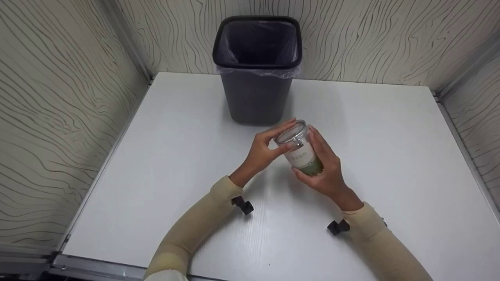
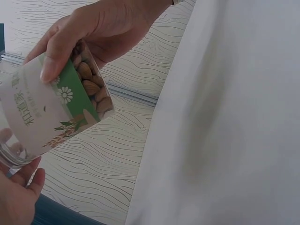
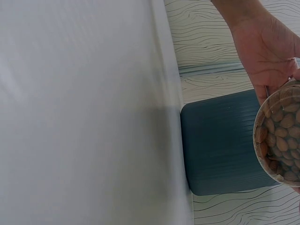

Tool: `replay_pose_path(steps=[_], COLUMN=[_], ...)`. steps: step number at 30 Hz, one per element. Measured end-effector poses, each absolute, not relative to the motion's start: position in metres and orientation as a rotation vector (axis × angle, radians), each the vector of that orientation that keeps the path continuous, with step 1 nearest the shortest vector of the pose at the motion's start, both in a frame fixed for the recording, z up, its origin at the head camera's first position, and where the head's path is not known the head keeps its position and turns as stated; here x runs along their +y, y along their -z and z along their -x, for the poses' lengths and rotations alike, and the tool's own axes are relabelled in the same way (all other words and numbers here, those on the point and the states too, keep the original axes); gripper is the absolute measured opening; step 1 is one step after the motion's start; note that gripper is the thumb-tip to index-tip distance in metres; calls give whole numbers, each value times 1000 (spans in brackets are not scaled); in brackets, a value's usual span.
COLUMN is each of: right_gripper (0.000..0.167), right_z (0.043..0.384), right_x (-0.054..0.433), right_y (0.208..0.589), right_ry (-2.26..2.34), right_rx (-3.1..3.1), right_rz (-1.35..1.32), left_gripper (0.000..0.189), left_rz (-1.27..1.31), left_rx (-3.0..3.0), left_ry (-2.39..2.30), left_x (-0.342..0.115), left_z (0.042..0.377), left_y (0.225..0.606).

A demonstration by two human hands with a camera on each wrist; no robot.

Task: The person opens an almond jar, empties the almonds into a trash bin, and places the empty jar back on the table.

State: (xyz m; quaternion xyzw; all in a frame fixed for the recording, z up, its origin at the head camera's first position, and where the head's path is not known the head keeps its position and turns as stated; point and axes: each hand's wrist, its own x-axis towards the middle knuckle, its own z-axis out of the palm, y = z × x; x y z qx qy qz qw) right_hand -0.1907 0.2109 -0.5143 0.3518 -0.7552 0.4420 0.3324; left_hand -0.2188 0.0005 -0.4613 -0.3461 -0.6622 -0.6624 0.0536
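A clear jar of almonds (image 1: 301, 154) with a white and green label is held tilted above the white table, its lid end up and to the left. My left hand (image 1: 265, 150) grips the rim of its clear lid (image 1: 292, 133), thumb on the near side and fingers on the far side. Around the lower body of the jar wraps my right hand (image 1: 326, 171), also seen in the left wrist view. Almonds (image 2: 90, 80) show through the jar's base end there, and through its round bottom in the right wrist view. The lid appears seated on the jar.
Behind the hands stands a dark bin (image 1: 256, 97) with a clear plastic liner, its mouth facing up. The white table (image 1: 164, 156) is bordered by wood-grain patterned walls (image 1: 359, 39) at the back and sides. Metal rails run along the table's edges.
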Motion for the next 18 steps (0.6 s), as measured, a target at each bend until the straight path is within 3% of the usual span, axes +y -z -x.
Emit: replay_pose_path(steps=[18], right_gripper=[95], right_z=[190], right_x=[210], right_y=[514], right_ry=[-1158], right_rx=[-1958], right_rz=[-927], left_gripper=[49], left_rz=[977], left_rx=[-2050], left_ry=[1957], left_x=[3], left_z=[214], left_y=[460])
